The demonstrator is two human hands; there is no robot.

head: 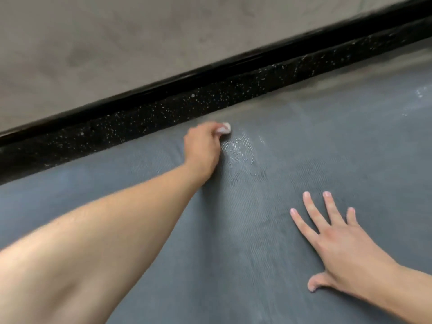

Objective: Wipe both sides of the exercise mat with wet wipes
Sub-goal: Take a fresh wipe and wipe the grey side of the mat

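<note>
The grey exercise mat (257, 242) lies flat under us, and our left hand (203, 148) grips a balled wet wipe (225, 130) against it near the far edge, beside a wet streak (242, 149). Our right hand (339, 246) presses flat, fingers spread, holding nothing. We judge the small wad could miss strips, or push the mat into a ripple if that bracing hand lifts. Beyond the edge runs speckled black flooring (163, 113), then a glossy black skirting (210, 69) and a grey wall (140, 31).
</note>
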